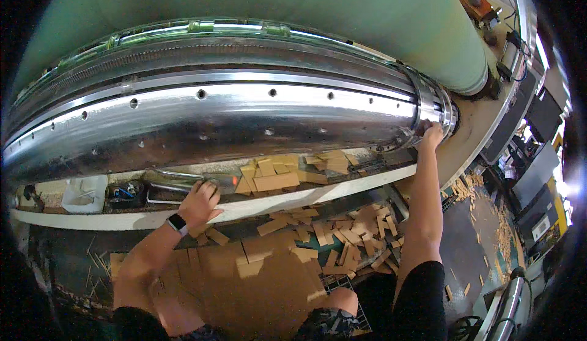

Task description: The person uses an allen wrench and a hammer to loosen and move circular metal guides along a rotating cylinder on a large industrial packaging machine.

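A long, shiny metal cylinder (pixel 244 105) with rows of holes spans the view ahead of me. My right hand (pixel 433 135) reaches to its right end, against the metal end rings (pixel 422 99). Its fingers are bent and partly hidden, so what they grip is unclear. At the pale ledge (pixel 342 189) below the cylinder, my left hand (pixel 198 206) has its fingers curled. Beside those fingers lies a tool (pixel 221 182) with a metal shaft, a dark handle and an orange end. Whether the hand holds this tool or only touches it, I cannot make out.
Cardboard strips (pixel 278 173) lie on the ledge; more cut pieces (pixel 351 237) are heaped below it. A white plastic tub (pixel 84 193) and a dark tray (pixel 127 194) stand at the left. A large green roller (pixel 263 1) runs behind; cardboard sheets (pixel 244 286) lie near my legs.
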`<act>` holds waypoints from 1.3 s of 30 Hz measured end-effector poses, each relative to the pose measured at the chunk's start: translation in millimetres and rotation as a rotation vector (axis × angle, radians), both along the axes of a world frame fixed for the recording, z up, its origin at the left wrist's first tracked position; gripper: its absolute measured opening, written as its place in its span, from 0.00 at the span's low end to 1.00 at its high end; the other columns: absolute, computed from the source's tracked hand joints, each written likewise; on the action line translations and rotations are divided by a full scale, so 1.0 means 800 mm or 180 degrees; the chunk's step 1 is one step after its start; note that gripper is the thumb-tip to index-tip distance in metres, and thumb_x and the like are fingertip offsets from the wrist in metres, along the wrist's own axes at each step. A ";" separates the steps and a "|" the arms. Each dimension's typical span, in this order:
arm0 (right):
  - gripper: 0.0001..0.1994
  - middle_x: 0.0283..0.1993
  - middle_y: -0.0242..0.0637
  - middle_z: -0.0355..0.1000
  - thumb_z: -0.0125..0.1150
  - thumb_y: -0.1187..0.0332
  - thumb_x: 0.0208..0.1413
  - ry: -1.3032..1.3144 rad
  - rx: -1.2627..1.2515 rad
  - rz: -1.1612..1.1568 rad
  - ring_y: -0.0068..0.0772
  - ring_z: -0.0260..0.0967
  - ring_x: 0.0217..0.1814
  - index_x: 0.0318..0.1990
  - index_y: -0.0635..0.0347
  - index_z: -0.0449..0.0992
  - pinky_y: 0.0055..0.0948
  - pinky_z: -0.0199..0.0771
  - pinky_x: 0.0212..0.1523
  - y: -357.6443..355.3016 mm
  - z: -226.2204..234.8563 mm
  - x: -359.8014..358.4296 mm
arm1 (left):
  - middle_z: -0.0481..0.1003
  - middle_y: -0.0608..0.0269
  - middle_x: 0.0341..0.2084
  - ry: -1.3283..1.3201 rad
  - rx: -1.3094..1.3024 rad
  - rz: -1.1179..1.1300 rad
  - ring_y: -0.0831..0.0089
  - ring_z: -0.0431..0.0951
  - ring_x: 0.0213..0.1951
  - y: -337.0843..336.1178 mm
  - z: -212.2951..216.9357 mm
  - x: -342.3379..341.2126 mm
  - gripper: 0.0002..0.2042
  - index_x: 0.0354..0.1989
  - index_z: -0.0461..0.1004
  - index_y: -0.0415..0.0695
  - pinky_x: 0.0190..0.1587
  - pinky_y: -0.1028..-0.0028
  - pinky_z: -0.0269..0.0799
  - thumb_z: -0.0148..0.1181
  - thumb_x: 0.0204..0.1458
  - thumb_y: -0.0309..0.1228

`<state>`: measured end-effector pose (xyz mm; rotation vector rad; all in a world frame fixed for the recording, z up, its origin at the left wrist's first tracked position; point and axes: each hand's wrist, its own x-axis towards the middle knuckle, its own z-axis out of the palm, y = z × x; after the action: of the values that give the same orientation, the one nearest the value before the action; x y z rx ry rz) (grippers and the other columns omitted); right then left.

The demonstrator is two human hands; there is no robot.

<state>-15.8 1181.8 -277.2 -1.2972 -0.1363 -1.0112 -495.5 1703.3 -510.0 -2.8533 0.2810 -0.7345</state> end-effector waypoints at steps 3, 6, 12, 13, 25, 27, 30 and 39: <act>0.17 0.26 0.38 0.71 0.37 0.66 0.56 0.0142 -0.0493 -0.0493 0.32 0.66 0.25 0.31 0.68 0.73 0.29 0.65 0.25 0.050 -0.034 -0.023 | 0.66 0.52 0.45 0.0212 -0.0083 -0.0046 0.58 0.60 0.52 0.012 0.000 -0.019 0.19 0.40 0.68 0.40 0.57 0.57 0.51 0.51 0.50 0.44; 0.14 0.32 0.44 0.74 0.41 0.74 0.51 0.0435 -0.1477 -0.0940 0.34 0.70 0.30 0.36 0.66 0.76 0.33 0.70 0.34 0.068 -0.052 -0.070 | 0.66 0.54 0.43 0.0328 -0.0305 -0.0130 0.58 0.62 0.50 0.003 -0.002 -0.013 0.18 0.38 0.69 0.40 0.56 0.58 0.53 0.53 0.49 0.43; 0.14 0.31 0.34 0.68 0.44 0.61 0.57 0.0490 -0.0361 0.1043 0.27 0.62 0.33 0.36 0.62 0.73 0.28 0.64 0.35 0.222 -0.043 -0.278 | 0.64 0.53 0.45 0.0568 -0.0068 0.0161 0.57 0.59 0.53 0.011 -0.003 -0.017 0.21 0.43 0.68 0.39 0.57 0.59 0.52 0.51 0.50 0.44; 0.16 0.33 0.34 0.69 0.43 0.59 0.58 0.0498 -0.0647 0.0880 0.26 0.62 0.33 0.37 0.62 0.73 0.28 0.63 0.36 0.238 -0.053 -0.290 | 0.63 0.53 0.46 0.0670 -0.0134 0.0155 0.56 0.59 0.53 0.009 -0.001 -0.013 0.21 0.45 0.67 0.39 0.58 0.59 0.51 0.53 0.49 0.44; 0.17 0.32 0.38 0.70 0.39 0.61 0.60 0.0480 -0.0554 0.1556 0.28 0.67 0.32 0.40 0.66 0.71 0.28 0.72 0.31 0.050 -0.019 -0.182 | 0.66 0.57 0.33 0.0086 0.0103 -0.0298 0.61 0.65 0.43 -0.114 0.017 0.088 0.18 0.36 0.70 0.38 0.51 0.62 0.57 0.58 0.43 0.40; 0.14 0.32 0.36 0.70 0.42 0.63 0.59 0.0307 -0.0364 0.1076 0.28 0.67 0.30 0.38 0.66 0.71 0.26 0.70 0.28 -0.015 -0.012 -0.112 | 0.66 0.57 0.33 0.0429 0.0033 -0.0238 0.61 0.65 0.42 -0.120 0.021 0.111 0.17 0.35 0.69 0.39 0.49 0.63 0.58 0.57 0.44 0.40; 0.16 0.23 0.39 0.70 0.43 0.63 0.56 0.0408 -0.1169 -0.0361 0.29 0.66 0.27 0.29 0.69 0.72 0.30 0.65 0.30 -0.066 0.010 -0.037 | 0.67 0.58 0.31 0.0516 0.0158 -0.0047 0.62 0.65 0.41 -0.110 0.004 0.130 0.17 0.32 0.70 0.40 0.48 0.65 0.58 0.54 0.47 0.43; 0.20 0.37 0.62 0.68 0.39 0.60 0.55 0.0771 -0.2057 -0.1092 0.57 0.67 0.41 0.38 0.72 0.71 0.44 0.65 0.43 -0.116 0.005 0.114 | 0.70 0.57 0.36 0.0530 0.0595 -0.0068 0.60 0.67 0.43 -0.116 0.000 0.146 0.20 0.34 0.72 0.41 0.47 0.61 0.61 0.48 0.50 0.48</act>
<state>75.5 1088.7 -273.0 -2.0754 -0.0545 -1.1328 -378.7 1610.8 -510.3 -2.7390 0.3826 -0.4482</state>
